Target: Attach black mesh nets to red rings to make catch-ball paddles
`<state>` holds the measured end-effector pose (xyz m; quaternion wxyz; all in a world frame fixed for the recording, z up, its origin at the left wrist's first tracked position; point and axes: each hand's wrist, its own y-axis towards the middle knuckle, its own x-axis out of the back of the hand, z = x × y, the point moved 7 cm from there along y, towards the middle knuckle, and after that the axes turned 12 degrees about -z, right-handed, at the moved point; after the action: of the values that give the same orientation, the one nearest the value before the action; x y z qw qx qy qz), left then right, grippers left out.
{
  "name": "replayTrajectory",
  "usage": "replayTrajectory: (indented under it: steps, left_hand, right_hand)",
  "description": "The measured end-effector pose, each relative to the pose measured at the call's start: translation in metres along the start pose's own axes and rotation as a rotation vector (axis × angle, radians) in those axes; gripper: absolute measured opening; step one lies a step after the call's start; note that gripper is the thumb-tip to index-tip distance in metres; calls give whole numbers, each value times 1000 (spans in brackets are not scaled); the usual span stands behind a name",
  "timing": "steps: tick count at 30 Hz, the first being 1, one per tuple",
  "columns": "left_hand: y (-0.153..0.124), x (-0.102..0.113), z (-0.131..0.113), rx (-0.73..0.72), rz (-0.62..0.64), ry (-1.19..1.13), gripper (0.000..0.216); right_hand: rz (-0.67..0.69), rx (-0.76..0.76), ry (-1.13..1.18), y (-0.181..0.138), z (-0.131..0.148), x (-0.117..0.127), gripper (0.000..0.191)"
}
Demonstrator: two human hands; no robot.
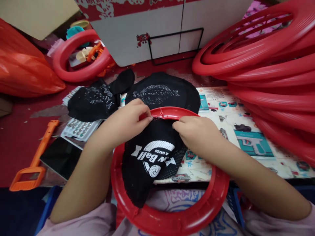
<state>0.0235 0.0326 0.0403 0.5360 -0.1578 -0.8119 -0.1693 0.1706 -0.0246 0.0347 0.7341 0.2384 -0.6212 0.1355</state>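
A red plastic ring (pixel 172 223) rests against my lap and the table edge, its inner side with small pegs facing up. Across its opening hangs a black mesh fabric (pixel 137 177) with white "Ball & Catch" lettering. My left hand (pixel 136 118) pinches the fabric's edge at the far rim of the ring. On the other side of that rim, my right hand (pixel 188 129) has its fingers closed at the fabric's edge; the fingertips are partly hidden. Just beyond the ring lies more black fabric (pixel 162 88) with a dotted print.
Red rings (pixel 265 65) are stacked high at the right. At the left lie crumpled black fabric (pixel 91 101), an orange plastic handle tool (pixel 36 160) and a dark tablet-like slab (pixel 61 155). Behind stand a white box (pixel 167 36), another red ring (pixel 73 75) and an orange bag (pixel 22 65).
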Motion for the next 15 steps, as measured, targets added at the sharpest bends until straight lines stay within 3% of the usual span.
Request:
replayTrajectory:
  steps: [3, 7, 10, 15]
  left_hand:
    - [-4, 7, 0, 1, 46, 16, 22]
    - [-2, 21, -18, -77, -148, -142, 24]
    - [2, 7, -27, -98, -87, -261, 22]
    - [8, -10, -22, -46, -31, -372, 19]
  right_hand:
    - [-22, 79, 81, 0, 4, 4, 21]
    - [-52, 76, 160, 0, 2, 10, 29]
    - [-82, 32, 164, 2, -4, 9, 35]
    - [-159, 49, 142, 3, -7, 5, 39]
